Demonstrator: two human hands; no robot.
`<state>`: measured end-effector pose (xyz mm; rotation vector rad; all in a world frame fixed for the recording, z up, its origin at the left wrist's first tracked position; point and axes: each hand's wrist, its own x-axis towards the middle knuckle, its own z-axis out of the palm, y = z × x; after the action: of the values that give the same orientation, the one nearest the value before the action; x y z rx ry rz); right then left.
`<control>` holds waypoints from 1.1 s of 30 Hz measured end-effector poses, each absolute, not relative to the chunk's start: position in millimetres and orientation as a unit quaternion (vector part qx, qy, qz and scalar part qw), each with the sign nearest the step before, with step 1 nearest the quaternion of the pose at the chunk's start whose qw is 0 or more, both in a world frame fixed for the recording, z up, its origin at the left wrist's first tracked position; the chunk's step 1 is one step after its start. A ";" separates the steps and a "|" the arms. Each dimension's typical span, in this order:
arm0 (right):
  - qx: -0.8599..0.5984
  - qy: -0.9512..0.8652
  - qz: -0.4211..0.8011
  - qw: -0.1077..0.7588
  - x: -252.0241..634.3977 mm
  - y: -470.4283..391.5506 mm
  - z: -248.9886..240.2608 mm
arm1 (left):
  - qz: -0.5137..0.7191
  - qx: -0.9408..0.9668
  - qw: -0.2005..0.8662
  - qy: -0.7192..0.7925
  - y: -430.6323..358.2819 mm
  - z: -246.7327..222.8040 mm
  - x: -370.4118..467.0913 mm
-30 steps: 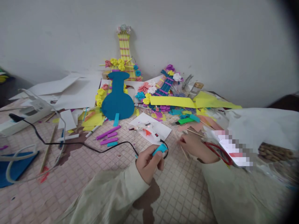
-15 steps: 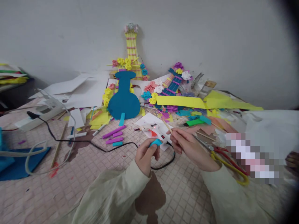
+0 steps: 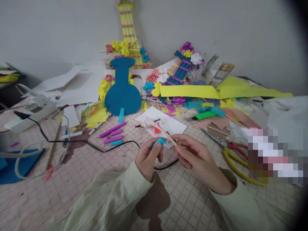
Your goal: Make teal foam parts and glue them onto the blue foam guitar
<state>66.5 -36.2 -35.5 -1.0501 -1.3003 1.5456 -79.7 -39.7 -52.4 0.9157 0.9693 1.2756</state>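
Pinched between the fingers of my left hand [image 3: 148, 157] is a small light-blue paper piece [image 3: 158, 141]. My right hand [image 3: 198, 157] grips a thin wooden stick [image 3: 168, 135], which slants up and left over a glue gun [image 3: 154, 124] lying on white paper [image 3: 176, 123]. The two hands are close together, low in the middle of the view. Purple strips [image 3: 112, 130] and a short blue strip [image 3: 116, 142] lie to their left. Behind them a dark-blue vase-shaped cutout [image 3: 123, 98] stands upright with a light-blue strip [image 3: 121, 115] at its base.
A black cable [image 3: 81, 141] runs from a power strip [image 3: 29, 117] past my hands. Pliers [image 3: 226, 145] and yellow-handled scissors [image 3: 237, 168] lie right. Paper-flower decorations [image 3: 158, 80], a yellow strip [image 3: 190, 91] and a green cutter [image 3: 204, 115] are farther back.
The view has tilted down and moved closer. The stick in my right hand has swung further left, its tip now over the glue gun. My left hand still holds the blue paper.
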 end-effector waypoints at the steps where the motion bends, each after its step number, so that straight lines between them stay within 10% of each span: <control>1: -0.420 -0.521 0.617 0.415 66.2 -36.7 -35.2 | 0.549 0.398 0.603 0.421 -39.8 -52.9 -79.6; 33: -0.460 -0.572 0.548 0.402 64.3 -45.1 -31.2 | 0.521 0.472 0.543 0.459 -43.4 -57.8 -81.3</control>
<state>64.3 -45.1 -31.2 -1.1617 -1.4456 1.3856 -81.3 -43.4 -57.8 1.1207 1.0895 1.2374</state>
